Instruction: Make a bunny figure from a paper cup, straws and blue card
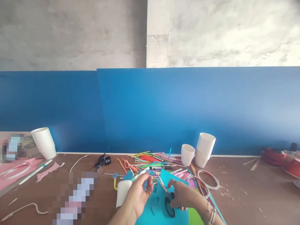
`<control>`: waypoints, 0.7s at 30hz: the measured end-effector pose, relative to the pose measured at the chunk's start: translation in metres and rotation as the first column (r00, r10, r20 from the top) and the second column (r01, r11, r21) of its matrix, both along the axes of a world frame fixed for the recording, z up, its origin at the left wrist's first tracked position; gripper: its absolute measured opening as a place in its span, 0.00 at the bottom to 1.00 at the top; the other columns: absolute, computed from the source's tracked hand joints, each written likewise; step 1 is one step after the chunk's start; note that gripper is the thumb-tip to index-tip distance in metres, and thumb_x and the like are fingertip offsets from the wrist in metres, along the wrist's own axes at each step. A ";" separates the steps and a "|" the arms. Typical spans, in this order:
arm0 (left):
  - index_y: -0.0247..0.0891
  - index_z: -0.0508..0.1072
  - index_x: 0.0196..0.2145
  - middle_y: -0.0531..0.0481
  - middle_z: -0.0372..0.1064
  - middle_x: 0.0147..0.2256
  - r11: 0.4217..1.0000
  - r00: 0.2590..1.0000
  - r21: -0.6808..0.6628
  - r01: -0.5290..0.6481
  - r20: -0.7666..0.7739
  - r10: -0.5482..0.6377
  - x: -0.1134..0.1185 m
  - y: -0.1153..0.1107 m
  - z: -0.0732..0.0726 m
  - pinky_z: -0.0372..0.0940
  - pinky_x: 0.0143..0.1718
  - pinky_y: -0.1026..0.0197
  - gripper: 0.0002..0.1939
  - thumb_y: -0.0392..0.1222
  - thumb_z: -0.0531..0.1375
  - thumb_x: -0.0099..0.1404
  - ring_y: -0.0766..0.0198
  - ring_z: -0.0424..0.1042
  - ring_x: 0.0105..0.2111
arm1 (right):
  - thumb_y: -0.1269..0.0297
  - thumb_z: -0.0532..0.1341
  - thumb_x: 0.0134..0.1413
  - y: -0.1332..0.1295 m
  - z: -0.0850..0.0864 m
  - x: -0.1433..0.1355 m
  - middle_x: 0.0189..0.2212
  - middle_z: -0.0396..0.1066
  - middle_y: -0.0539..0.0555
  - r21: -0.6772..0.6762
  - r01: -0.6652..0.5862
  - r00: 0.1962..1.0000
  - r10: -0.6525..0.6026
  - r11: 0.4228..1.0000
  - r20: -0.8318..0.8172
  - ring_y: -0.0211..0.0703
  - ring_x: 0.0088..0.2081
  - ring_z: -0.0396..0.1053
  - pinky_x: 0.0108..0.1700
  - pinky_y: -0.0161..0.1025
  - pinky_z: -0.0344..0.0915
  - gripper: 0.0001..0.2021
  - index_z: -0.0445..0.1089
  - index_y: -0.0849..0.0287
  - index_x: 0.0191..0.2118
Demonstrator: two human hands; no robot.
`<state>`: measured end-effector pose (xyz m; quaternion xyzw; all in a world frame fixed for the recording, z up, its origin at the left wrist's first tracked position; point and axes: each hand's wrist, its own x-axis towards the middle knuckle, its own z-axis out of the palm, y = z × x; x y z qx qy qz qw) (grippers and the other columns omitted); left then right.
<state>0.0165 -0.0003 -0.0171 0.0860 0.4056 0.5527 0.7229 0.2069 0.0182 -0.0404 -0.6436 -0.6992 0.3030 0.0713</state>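
Right hand [184, 195] had its fingers at the black handles of the scissors [169, 210], but I could not tell if it gripped them firmly. Left hand [142, 196] had curled fingers, and whether something was inside could not be seen. At the far side rose the grey wall [70, 34], and before it the blue partition [187, 109]. Below extended the brown table [246, 190]. On its near middle part lay the blue sheet [150, 218], under both hands. Beyond it spread the coloured straws [152, 158]. To their right stood the cup stack [205, 150]; one white cup [123, 193] was just left of the left hand. Over the sheet, the scissors pointed far and left. Keys [107, 160] lay left of the straws.
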 end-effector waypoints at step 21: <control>0.45 0.58 0.60 0.49 0.73 0.34 0.731 0.494 0.182 0.657 -0.837 -0.235 -0.022 -0.003 -0.017 0.60 0.27 0.64 0.36 0.33 0.57 0.53 0.66 0.70 0.23 | 0.69 0.62 0.37 -0.007 0.001 -0.043 0.20 0.69 0.48 -0.047 -0.009 0.581 -0.034 0.999 -0.813 0.33 0.22 0.63 0.23 0.29 0.56 0.05 0.64 0.60 0.20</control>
